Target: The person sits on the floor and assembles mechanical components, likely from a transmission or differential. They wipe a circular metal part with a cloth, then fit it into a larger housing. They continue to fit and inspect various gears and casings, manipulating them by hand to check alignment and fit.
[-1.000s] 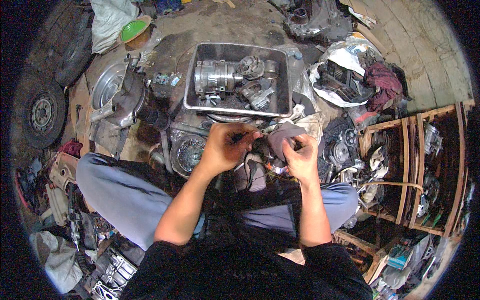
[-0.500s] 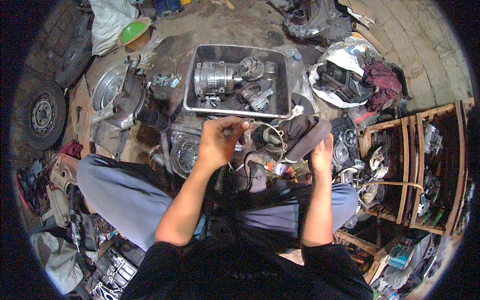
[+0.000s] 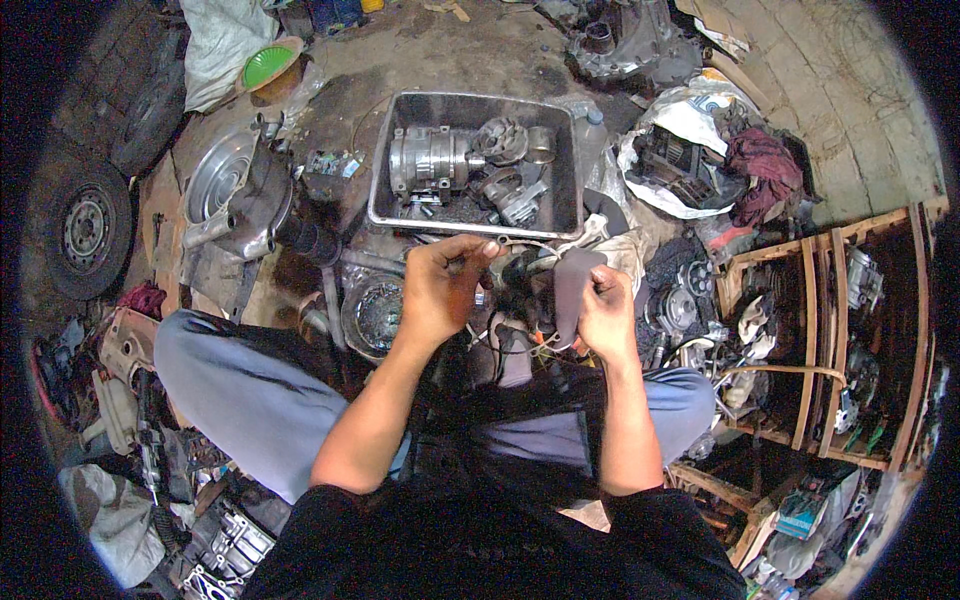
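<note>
Grey cloth (image 3: pixel 572 290) is gripped in the right hand (image 3: pixel 607 310): thumb on its near side, fingers curled. Whether these fingers also press on metal through the fabric, I cannot tell. The left hand (image 3: pixel 442 285) pinches the eyelet end of a thin metal gasket (image 3: pixel 505 240) between thumb and forefinger. The gasket extends rightward toward the cloth, just on the wearer's side of the black tub (image 3: pixel 477 231); I cannot trace its full outline against the clutter.

Caution: I rate bending as the main risk. If the cloth caught on an edge while the right hand pulled, a part secured at one end could flex. The left fingers look darkened; if greasy, they could let the eyelet slip and drop the part into the clutter.

Pose: both forearms rise from the lower edge, the left slanting inward, the right nearly upright. I note both hands beyond the lap, between the bent trouser legs (image 3: pixel 250 400).
</note>
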Tool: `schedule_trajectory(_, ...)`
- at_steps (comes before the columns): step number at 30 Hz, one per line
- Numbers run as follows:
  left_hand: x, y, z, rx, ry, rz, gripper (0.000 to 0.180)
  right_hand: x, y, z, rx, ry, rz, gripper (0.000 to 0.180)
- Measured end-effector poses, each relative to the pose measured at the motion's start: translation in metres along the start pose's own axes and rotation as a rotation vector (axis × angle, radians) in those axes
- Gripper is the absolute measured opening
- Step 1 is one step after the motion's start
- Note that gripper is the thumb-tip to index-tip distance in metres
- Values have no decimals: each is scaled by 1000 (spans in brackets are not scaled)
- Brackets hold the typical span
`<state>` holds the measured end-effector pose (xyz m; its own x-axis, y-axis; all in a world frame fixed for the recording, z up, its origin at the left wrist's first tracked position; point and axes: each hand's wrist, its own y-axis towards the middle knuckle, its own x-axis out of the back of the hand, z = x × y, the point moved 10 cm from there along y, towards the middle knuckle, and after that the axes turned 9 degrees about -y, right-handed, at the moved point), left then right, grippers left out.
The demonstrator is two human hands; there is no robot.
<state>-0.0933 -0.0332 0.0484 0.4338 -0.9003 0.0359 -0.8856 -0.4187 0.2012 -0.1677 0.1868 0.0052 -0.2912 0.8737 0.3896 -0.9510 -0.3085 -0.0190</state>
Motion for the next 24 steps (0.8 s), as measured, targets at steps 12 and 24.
schedule_trajectory(12,31,2,15,186,-68,-238,21,-8,-7,-1,-92,-122,195,19)
schedule_trajectory(24,37,-2,20,167,-201,-345,21,131,-7,-41,-155,-323,-577,28)
